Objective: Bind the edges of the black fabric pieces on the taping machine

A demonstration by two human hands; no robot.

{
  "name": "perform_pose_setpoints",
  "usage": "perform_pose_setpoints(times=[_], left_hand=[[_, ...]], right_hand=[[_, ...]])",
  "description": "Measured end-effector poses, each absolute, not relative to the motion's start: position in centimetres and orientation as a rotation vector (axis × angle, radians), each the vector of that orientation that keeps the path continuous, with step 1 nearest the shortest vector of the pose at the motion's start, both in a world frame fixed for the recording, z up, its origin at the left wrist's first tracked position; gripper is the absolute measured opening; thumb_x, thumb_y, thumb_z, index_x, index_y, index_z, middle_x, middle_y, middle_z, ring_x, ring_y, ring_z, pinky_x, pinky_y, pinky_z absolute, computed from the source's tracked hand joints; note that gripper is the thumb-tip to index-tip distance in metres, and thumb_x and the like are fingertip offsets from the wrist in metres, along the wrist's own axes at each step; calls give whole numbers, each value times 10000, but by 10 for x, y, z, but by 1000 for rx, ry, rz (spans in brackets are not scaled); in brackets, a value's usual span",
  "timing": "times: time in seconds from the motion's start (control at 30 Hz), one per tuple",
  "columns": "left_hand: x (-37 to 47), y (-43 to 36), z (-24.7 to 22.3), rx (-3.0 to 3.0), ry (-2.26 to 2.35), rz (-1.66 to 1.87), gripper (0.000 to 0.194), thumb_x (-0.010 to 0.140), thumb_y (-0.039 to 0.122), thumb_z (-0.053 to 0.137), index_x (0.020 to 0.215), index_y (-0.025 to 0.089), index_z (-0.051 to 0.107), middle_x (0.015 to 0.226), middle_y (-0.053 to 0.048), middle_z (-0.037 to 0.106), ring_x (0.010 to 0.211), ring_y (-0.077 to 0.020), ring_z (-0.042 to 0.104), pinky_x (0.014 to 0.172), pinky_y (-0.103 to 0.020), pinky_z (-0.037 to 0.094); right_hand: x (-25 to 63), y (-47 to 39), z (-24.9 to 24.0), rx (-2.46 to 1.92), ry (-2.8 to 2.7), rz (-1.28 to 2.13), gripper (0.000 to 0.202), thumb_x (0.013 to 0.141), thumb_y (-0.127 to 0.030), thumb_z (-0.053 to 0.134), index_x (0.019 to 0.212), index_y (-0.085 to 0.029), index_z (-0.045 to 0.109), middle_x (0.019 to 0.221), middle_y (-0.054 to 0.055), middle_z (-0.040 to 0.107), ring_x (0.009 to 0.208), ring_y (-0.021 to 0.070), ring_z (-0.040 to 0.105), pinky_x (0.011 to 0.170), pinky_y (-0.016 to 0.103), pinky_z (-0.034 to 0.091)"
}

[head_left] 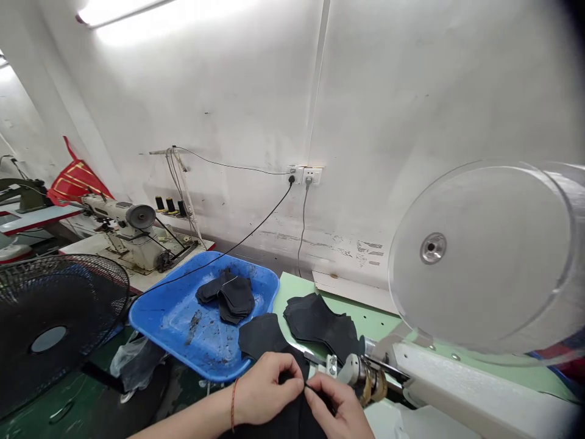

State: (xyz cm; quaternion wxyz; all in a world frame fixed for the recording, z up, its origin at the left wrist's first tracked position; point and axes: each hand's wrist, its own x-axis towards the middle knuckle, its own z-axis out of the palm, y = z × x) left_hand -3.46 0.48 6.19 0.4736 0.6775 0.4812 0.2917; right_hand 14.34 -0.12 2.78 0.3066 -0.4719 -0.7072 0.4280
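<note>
My left hand (pixel 269 389), with a thin red string round the wrist, pinches the edge of a black fabric piece (pixel 292 421) at the bottom centre. Close against it, my right hand (pixel 337 405) pinches the same edge, thumb and forefinger together. Both hands are just in front of the metal working parts of a white machine (pixel 466 384). Behind my left hand lies a black cut piece (pixel 262 335) that overhangs the blue tray's edge. A stack of black cut pieces (pixel 320 323) rests on the light green table (pixel 290 286).
A blue tray (pixel 178 323) holding more black pieces (pixel 233 296) stands left of the table. At far left is a black fan (pixel 55 329); behind it, a sewing machine (pixel 128 225). A large clear round container (pixel 484 262) rises at right. Cords run to wall sockets (pixel 304 175).
</note>
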Motion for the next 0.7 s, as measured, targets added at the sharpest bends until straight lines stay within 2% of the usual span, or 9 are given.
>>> perform_pose_setpoints(times=[0.27, 0.47, 0.7], left_hand=[[-24, 7, 59, 1387, 975, 665, 162, 659, 312, 548, 670, 151, 565, 573, 50, 398, 583, -99, 313, 538, -240, 224], [-21, 6, 53, 1369, 888, 719, 351, 621, 448, 715, 727, 145, 573, 603, 55, 430, 587, -87, 316, 551, -230, 239], [-10, 7, 50, 1179, 810, 750, 228, 569, 319, 698, 642, 142, 575, 582, 44, 462, 590, -91, 357, 581, -227, 269]], right_hand=[[154, -8, 38, -1190, -1668, 1423, 339, 791, -508, 526, 691, -185, 537, 652, -32, 403, 662, 149, 376, 623, 271, 306], [159, -12, 44, -1272, -1739, 1290, 270, 785, -418, 508, 647, -188, 535, 638, -22, 443, 671, 159, 403, 635, 276, 321], [164, -19, 53, -1352, -1782, 1274, 352, 818, -525, 469, 688, -200, 514, 652, -28, 414, 667, 159, 409, 627, 272, 337]])
